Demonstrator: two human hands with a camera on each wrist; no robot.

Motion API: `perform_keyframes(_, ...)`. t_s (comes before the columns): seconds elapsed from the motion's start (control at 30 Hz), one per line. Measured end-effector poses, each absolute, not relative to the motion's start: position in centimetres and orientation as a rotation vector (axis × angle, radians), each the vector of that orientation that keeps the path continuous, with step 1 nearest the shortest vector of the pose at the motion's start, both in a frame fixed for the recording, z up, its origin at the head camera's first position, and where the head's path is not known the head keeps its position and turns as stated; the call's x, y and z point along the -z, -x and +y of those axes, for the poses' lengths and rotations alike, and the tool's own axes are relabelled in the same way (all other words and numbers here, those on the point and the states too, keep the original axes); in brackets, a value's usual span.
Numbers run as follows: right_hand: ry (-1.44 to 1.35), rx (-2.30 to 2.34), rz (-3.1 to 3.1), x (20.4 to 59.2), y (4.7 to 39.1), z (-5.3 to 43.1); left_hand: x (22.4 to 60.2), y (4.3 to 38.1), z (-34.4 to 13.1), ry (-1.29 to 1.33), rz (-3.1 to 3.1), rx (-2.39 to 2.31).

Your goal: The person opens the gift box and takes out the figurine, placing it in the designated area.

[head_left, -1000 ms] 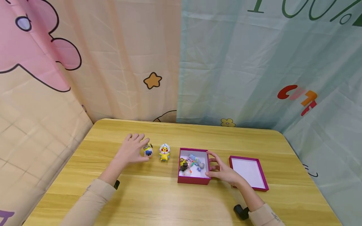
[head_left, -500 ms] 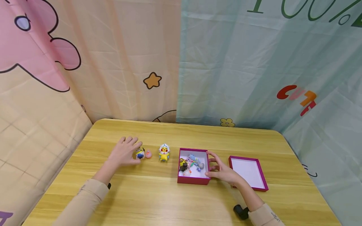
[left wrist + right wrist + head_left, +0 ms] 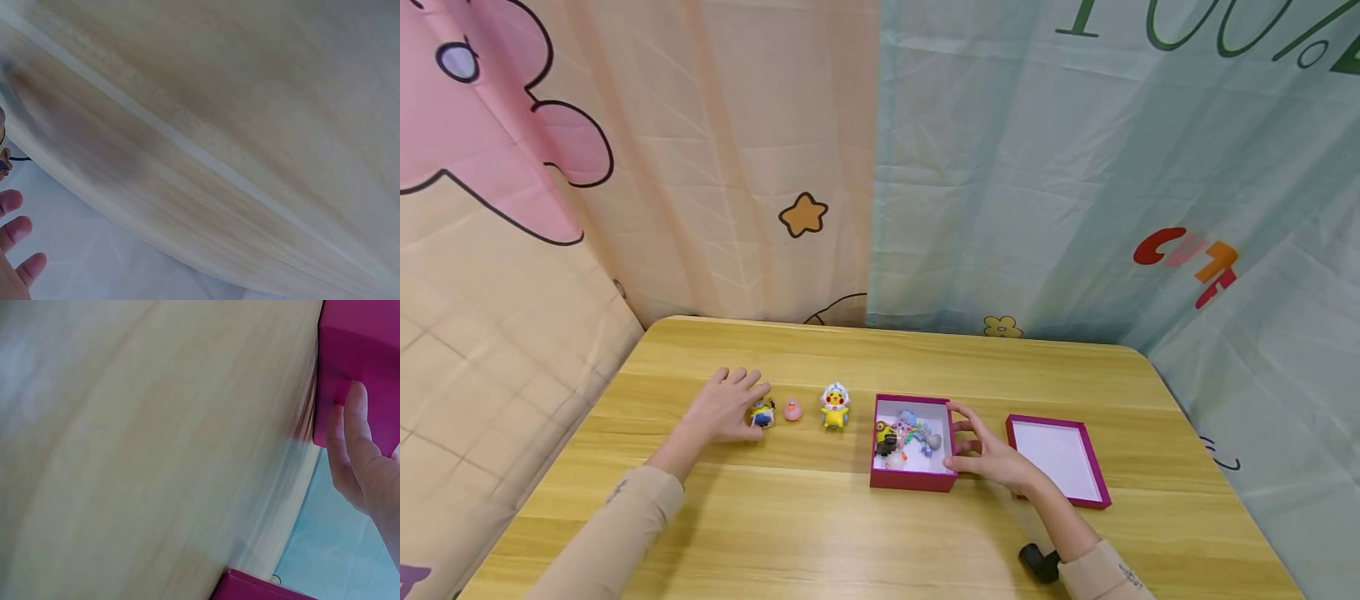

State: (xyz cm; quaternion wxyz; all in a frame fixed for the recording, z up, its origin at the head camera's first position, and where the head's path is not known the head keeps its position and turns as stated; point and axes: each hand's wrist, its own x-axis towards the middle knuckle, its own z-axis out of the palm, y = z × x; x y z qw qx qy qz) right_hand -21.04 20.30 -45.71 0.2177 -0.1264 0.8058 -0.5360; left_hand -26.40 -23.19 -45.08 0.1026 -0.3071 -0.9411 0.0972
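On the left of the table my left hand (image 3: 724, 408) pinches a small Minion figure (image 3: 763, 413) between thumb and fingers. The other fingers spread beyond it; in the left wrist view some fingertips (image 3: 17, 230) and part of the figure (image 3: 4, 159) show at the left edge. To its right stand a pink duck (image 3: 793, 409) and a yellow figure with a white hood (image 3: 835, 407). My right hand (image 3: 992, 457) rests its extended fingers against the right side of a magenta box (image 3: 913, 480). Inside lie several small toys (image 3: 910, 437), one a yellow Minion. In the right wrist view fingers (image 3: 357, 419) touch the wall.
A magenta lid (image 3: 1060, 458) lies inside-up to the right of the box, partly behind the right hand. The wooden table (image 3: 805, 533) backs onto printed curtains (image 3: 1000, 167). A black camera mount (image 3: 1039, 563) sits at the right wrist.
My left hand has moved left and slightly nearer with the Minion figure, and the pink duck has come into full view. My right hand and the box have stayed put.
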Motion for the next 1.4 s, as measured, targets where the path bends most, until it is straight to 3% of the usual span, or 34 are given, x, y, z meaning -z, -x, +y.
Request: perform_keyframes(1.4,0.367,1.481,2.231,45.3,21.0,20.2,46.5,25.7,-23.0,0.657,-3.003,-0.286)
